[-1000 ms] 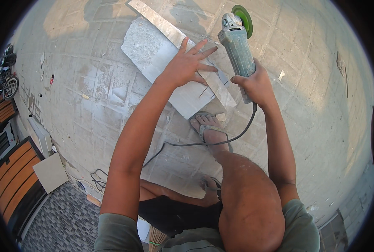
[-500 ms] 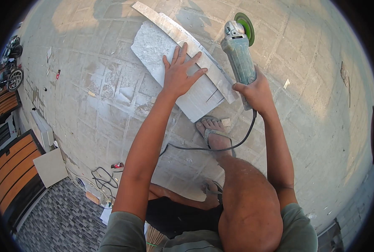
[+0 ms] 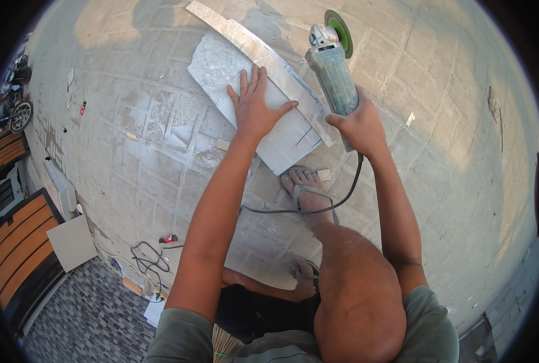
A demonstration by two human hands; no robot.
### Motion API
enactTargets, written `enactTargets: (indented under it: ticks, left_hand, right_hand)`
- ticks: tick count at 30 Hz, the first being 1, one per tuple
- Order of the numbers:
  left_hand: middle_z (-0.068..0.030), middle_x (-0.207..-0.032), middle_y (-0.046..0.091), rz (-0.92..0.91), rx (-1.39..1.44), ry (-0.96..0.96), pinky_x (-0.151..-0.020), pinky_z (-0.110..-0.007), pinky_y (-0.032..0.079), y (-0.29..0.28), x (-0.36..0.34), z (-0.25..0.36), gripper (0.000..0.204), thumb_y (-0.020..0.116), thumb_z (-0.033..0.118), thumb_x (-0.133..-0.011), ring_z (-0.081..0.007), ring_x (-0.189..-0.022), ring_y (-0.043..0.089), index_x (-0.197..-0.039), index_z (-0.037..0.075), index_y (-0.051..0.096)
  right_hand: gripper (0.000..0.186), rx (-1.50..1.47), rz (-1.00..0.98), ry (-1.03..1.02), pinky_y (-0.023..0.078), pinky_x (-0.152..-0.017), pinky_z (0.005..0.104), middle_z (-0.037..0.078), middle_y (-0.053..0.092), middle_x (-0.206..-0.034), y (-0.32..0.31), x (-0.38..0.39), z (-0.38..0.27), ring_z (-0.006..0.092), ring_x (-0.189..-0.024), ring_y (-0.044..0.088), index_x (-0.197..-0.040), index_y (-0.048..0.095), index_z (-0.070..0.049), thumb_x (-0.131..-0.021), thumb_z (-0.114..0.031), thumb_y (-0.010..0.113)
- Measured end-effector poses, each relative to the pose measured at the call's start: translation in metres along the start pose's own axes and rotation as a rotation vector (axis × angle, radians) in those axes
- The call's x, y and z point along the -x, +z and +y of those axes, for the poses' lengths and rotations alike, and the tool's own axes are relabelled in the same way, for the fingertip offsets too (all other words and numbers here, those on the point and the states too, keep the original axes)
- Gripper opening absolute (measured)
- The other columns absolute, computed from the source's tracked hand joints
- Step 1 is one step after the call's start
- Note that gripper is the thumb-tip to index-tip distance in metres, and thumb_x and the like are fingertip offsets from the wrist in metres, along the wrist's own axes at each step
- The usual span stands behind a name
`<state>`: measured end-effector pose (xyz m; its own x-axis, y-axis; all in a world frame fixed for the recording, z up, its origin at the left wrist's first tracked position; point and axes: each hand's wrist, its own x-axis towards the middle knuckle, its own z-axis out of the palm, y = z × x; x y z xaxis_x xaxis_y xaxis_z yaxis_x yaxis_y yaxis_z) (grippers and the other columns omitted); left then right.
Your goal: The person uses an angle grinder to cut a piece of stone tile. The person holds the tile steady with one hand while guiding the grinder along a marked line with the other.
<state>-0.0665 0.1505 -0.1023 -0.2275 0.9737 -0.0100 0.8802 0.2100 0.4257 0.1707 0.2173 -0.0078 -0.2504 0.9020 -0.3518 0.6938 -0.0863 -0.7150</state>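
With my right hand point(image 3: 368, 126) I grip a grey-green angle grinder point(image 3: 336, 78) by its body, thumb on the near side. Its thin green-edged disc point(image 3: 340, 35) points away from me, to the right of the stone and apart from it. My left hand point(image 3: 257, 112) lies flat with its fingers spread on a grey stone tile point(image 3: 284, 151), fingertips at the edge of a long narrow strip point(image 3: 245, 45). The strip rests along the tile's right side. Short dark lines mark the tile's near right corner. Whether the disc spins, I cannot tell.
The grinder's black cord point(image 3: 275, 211) runs across my sandalled foot point(image 3: 305, 184), close to the tile's near corner. Paving point(image 3: 439, 181) is dusty, with small chips. At the left are a leaning beige tile point(image 3: 72, 242), a tangled cord point(image 3: 148, 257) and a motorcycle point(image 3: 21, 112).
The grinder and my right hand have shifted left and slightly away, closer to the strip. My left fingers have moved a little left, drawing back from the strip's top.
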Motion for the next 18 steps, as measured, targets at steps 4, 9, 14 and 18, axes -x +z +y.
enactTargets:
  ticks: [4,9,14,18]
  left_hand:
    - [-0.0196,-0.171,0.029,-0.024,-0.027,0.001,-0.124,-0.068,0.002,0.002,0.003,-0.005,0.120,0.080,0.069,-0.076,-0.0400,-0.161,0.016,-0.161,-0.001,0.035]
    - [-0.0165,-0.171,0.030,-0.041,-0.032,0.013,-0.125,-0.068,0.001,0.004,0.001,-0.016,0.110,0.083,0.061,-0.074,-0.0389,-0.162,0.012,-0.160,0.006,0.041]
    - [-0.0156,-0.165,0.040,-0.131,-0.181,-0.013,-0.125,-0.067,0.004,0.003,0.000,-0.013,0.087,0.083,0.052,-0.077,-0.0396,-0.161,0.014,-0.149,0.012,0.057]
    - [-0.0144,-0.147,0.060,-0.115,-0.184,-0.001,-0.122,-0.069,0.012,0.002,0.001,-0.009,0.078,0.087,0.046,-0.075,-0.0462,-0.152,0.030,-0.142,0.016,0.063]
  right_hand:
    - [0.087,0.063,-0.098,0.009,0.056,-0.096,0.0467,0.032,0.072,-0.111,0.026,-0.010,-0.025,0.0452,-0.107,0.071,-0.140,0.052,0.007,-0.068,-0.030,0.082]
    - [0.084,0.067,-0.115,-0.080,0.058,-0.092,0.0487,0.030,0.073,-0.106,0.063,-0.039,-0.056,0.0446,-0.102,0.073,-0.138,0.054,0.006,-0.068,-0.030,0.082]
    - [0.084,0.065,-0.242,-0.056,0.058,-0.091,0.0479,0.030,0.073,-0.107,0.090,-0.061,-0.086,0.0414,-0.104,0.073,-0.141,0.053,0.005,-0.069,-0.030,0.077]
    - [0.079,0.074,-0.222,-0.102,0.058,-0.092,0.0482,0.029,0.073,-0.110,0.099,-0.069,-0.090,0.0425,-0.106,0.072,-0.140,0.054,0.005,-0.073,-0.030,0.075]
